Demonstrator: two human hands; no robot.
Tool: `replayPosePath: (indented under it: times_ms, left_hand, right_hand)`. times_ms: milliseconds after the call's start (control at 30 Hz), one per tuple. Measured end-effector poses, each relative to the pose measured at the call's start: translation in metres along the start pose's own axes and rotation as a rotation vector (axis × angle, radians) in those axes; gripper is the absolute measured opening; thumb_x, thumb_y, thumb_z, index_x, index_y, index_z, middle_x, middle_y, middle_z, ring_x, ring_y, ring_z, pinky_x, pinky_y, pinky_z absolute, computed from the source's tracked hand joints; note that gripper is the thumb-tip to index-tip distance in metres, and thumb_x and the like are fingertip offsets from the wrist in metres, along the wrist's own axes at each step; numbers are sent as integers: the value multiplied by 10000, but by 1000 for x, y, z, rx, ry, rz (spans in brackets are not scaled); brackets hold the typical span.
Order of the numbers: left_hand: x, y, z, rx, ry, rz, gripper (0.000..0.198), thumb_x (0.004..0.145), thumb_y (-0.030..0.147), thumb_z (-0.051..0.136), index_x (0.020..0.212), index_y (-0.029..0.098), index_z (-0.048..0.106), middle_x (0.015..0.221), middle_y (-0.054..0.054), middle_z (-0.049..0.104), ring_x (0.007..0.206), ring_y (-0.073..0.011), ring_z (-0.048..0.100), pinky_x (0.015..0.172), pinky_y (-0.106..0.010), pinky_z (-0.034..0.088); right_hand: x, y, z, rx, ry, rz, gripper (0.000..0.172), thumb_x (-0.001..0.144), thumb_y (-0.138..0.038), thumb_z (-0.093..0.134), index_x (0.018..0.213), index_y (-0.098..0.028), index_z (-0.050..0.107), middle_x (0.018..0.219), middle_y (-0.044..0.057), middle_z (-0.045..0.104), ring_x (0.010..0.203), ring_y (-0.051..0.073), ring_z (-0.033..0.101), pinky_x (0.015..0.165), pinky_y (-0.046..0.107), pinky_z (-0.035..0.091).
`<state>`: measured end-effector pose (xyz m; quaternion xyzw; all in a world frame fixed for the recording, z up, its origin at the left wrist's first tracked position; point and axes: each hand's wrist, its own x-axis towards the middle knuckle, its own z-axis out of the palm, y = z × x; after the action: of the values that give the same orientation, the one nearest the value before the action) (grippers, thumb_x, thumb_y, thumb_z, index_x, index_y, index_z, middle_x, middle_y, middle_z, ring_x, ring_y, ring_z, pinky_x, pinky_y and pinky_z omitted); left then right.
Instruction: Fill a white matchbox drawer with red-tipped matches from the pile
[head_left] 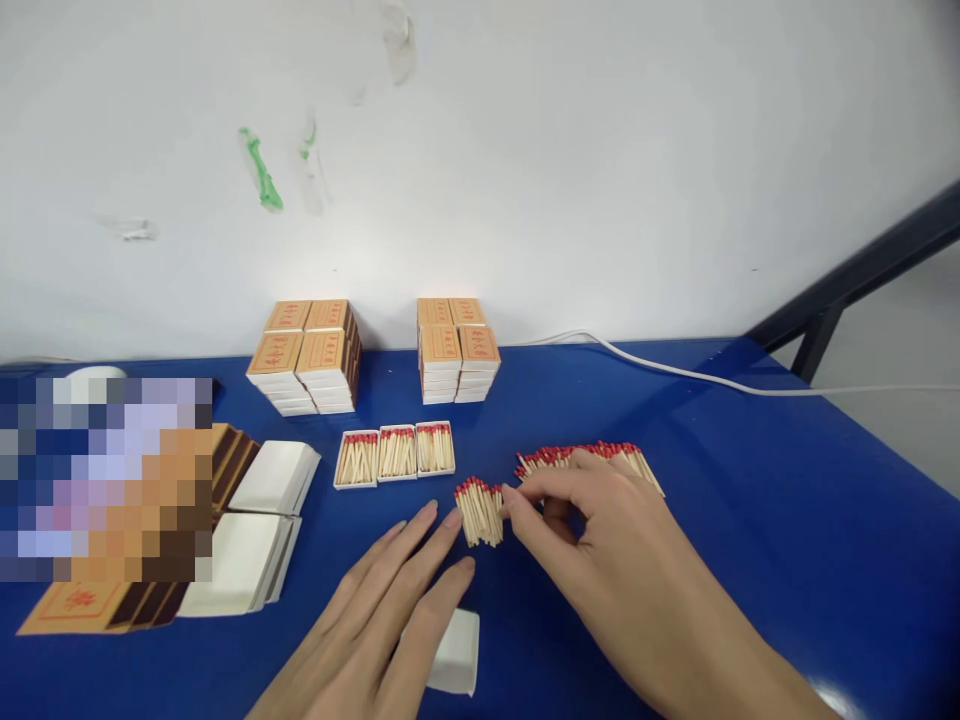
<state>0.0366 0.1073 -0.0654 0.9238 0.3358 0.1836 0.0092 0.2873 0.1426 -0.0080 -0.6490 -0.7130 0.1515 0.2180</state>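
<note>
A small bundle of red-tipped matches (pixel 478 514) lies on the blue table between my hands. My left hand (pixel 379 625) is open, its fingers stretched out flat and the fingertips at the bundle's left edge. At the bundle's right edge, my right hand (pixel 615 545) has its thumb and index finger pinched together; whatever sits between them is hidden. A larger heap of matches (pixel 547 457) is partly covered by my right hand. Under my left thumb, a white matchbox tray (pixel 459 652) shows in part. Three trays filled with matches (pixel 397 453) stand in a row beyond my left hand.
Two stacks of closed matchboxes, left (pixel 321 350) and right (pixel 459 350), stand by the wall. White trays (pixel 236 560) and orange matchbox sleeves (pixel 75 605) are piled at the left, beside a pixelated patch. A white cable (pixel 675 370) runs along the table's back.
</note>
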Motion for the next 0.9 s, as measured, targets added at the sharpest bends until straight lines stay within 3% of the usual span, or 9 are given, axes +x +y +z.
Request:
replayPosePath:
  times_ms: [133, 300, 467, 600, 767, 900]
  left_hand:
    - [0, -1, -1, 122, 21, 42, 503, 1156, 298, 419, 1643, 196, 495, 1761, -55, 415, 1563, -307, 518, 1106, -460, 599]
    - [4, 5, -13, 142, -30, 23, 601, 1140, 546, 492, 1622, 189, 515, 1729, -78, 464, 1519, -318, 573, 1011, -449, 666]
    - [5, 12, -15, 64, -35, -37, 648, 1113, 589, 554, 1599, 161, 525, 1729, -108, 466, 1566, -318, 513, 1116, -476, 612]
    - [3, 13, -10, 47, -49, -98, 612, 1150, 574, 474, 1632, 198, 483, 1763, -77, 418, 1634, -293, 409, 1198, -485, 546]
    - [2, 11, -3, -17, -2, -41, 662, 1114, 554, 540, 1625, 137, 484, 1764, -140, 404, 1638, -349, 391, 1163, -535, 576]
    - [2, 11, -4, -94, -11, -65, 643, 1093, 462, 596, 1626, 124, 472, 1747, -173, 426, 1650, -364, 365, 1214, -568, 529]
  right_hand:
    - [3, 7, -5, -32, 69, -37, 364, 1045, -325, 656, 685, -272, 676, 601, -42, 609, 643, 194, 562, 723, 399, 422]
    - [3, 17, -4, -173, 139, -126, 168, 971, -248, 706, 811, -289, 733, 589, -42, 586, 683, 226, 590, 751, 415, 405]
    - [-6, 15, 3, -280, 198, -233, 189, 913, -159, 676, 752, -257, 666, 645, -21, 630, 706, 231, 569, 740, 414, 364]
    - [-10, 14, 8, -286, 223, -294, 228, 900, -138, 633, 706, -251, 598, 648, -16, 612, 689, 231, 570, 742, 420, 369]
    - [-8, 15, 11, -215, 212, -204, 223, 912, -214, 659, 699, -264, 618, 628, -19, 581, 670, 234, 554, 737, 421, 371]
    - [-4, 12, 13, -77, 157, -79, 229, 922, -309, 728, 704, -287, 664, 587, -46, 556, 646, 213, 547, 762, 430, 393]
